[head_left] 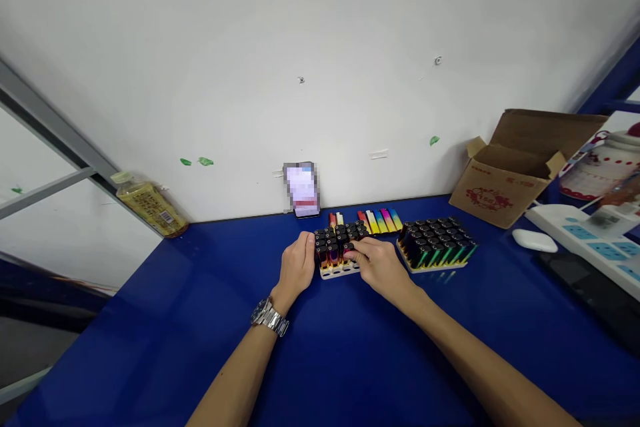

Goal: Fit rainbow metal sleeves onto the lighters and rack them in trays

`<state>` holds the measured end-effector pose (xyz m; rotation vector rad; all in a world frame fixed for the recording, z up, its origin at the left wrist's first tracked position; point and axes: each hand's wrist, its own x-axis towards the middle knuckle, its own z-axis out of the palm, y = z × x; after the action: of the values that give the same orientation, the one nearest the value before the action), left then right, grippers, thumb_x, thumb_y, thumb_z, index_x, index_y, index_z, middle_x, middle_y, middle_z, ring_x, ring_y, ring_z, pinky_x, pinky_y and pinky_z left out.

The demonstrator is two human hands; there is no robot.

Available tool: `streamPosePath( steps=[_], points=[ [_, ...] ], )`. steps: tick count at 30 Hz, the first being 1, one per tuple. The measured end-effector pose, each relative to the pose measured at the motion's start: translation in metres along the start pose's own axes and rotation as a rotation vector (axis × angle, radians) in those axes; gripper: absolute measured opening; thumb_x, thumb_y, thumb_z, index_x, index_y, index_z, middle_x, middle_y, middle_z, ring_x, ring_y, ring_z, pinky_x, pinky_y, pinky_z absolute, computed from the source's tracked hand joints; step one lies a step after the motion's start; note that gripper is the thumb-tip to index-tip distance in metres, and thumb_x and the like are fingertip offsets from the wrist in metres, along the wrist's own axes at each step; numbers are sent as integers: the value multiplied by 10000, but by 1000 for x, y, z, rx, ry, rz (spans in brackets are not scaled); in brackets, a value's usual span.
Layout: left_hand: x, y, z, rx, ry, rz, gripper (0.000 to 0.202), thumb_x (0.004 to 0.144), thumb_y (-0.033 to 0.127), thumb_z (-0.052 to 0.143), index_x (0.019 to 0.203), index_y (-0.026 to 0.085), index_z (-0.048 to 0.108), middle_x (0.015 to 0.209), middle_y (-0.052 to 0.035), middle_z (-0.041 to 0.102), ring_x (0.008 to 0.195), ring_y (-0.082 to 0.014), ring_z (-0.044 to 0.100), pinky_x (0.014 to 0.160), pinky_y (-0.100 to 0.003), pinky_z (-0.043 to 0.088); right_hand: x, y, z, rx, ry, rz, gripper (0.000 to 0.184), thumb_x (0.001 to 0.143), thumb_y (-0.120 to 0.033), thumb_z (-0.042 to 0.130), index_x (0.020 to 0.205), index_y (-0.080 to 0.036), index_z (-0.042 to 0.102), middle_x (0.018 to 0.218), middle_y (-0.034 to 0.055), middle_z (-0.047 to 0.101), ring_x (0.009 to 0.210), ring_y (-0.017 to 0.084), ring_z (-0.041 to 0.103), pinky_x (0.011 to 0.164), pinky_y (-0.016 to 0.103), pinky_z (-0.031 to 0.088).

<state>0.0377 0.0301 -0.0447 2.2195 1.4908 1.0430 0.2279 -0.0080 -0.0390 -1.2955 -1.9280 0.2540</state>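
Observation:
My right hand (383, 267) pinches a black-topped lighter (349, 248) at the front of a pale rack (340, 272) with oval holes. Several such lighters (333, 253), with dark bodies fading to bright colours, stand upright in that rack, and some front holes show bare. At the rack's left side, my left hand (297, 261) is closed against it, its fingertips partly hidden behind the lighters; a metal watch is on that wrist. To the right stands a second rack (440, 269), packed with rows of black-topped lighters (437, 240) with greenish-yellow sides.
Behind the racks lie several colourful lighters (381, 221). A phone (302, 190) leans on the wall. A tilted drink bottle (150, 207) is far left. On the right are an open cardboard box (505, 183), a white case (535, 240), a power strip (585, 233) and a dark flat device (585, 287).

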Motion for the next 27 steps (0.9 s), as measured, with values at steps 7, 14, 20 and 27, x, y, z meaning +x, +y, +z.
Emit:
streamPosePath(
  steps=[7,14,20,27],
  points=[
    [18,-15,-2,-189,-12,-119,367,938,432,296,820,195,549,624,22,577,473,-114,522,535,-246,422,1,-3,-3,-90,-108,36,430,955,-421,419,674,-184,642,607,53,587,521,156,523,504,270,293],
    [56,-29,-9,-194,-453,30,411,902,341,319,1209,222,564,593,29,562,435,-116,503,516,-234,433,3,-11,-13,-122,-107,43,506,951,-468,410,576,-180,587,555,54,566,456,141,492,485,276,196],
    [76,-23,-8,-38,-557,239,396,823,232,441,1164,275,638,771,-32,633,680,-164,578,661,-252,464,2,-17,-17,-173,-120,46,503,976,-433,332,634,-180,599,585,60,597,471,136,490,486,272,194],
    [70,-27,-7,165,-562,197,347,871,220,419,1140,287,627,872,-49,575,773,-181,590,736,-282,473,3,-20,-20,-224,-166,70,522,988,-419,286,661,-171,608,610,65,628,501,141,529,482,269,210]
  ],
)
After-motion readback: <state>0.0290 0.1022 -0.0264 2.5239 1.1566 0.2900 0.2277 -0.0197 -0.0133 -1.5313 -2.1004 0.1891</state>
